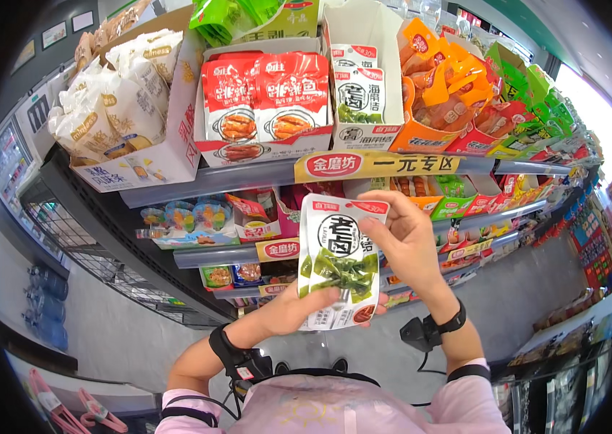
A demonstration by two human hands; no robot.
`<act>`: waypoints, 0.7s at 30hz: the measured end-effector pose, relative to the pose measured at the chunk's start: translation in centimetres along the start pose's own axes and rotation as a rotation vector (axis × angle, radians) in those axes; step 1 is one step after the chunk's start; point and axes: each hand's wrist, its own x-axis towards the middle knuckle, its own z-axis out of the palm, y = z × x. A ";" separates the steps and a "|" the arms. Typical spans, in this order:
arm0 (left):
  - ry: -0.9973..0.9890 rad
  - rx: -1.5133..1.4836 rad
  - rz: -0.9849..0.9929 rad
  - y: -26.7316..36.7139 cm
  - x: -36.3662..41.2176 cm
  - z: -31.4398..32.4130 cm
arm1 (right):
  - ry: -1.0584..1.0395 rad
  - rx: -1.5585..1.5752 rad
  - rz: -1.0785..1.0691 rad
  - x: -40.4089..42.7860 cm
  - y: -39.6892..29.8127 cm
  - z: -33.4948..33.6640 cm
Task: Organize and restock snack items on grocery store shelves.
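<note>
Both my hands hold a small stack of white snack pouches (pixel 343 260) with pictures of green seaweed knots, upright in front of the shelves. My left hand (pixel 306 304) grips the lower part, thumb across the front and fingertips showing at the right edge. At the upper right corner, my right hand (pixel 401 233) pinches the stack with its thumb in front. Behind and above stands a white display box (pixel 363 130) with matching pouches in its lower part. Left of it, an open box (pixel 271 149) holds red and white pouches picturing cooked food.
A carton (pixel 132 176) of white snack bags stands at the top shelf's left end. Orange-packed snacks (pixel 441 92) and green packets (pixel 534 103) line the right. Lower shelves (pixel 186 259) lie behind my hands. Blue water jugs (pixel 45 309) stand on the floor at left.
</note>
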 end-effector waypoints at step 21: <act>0.224 0.357 0.209 -1.5 -2.2 -2.1 | 0.508 0.291 -0.060 -7.1 5.7 -0.7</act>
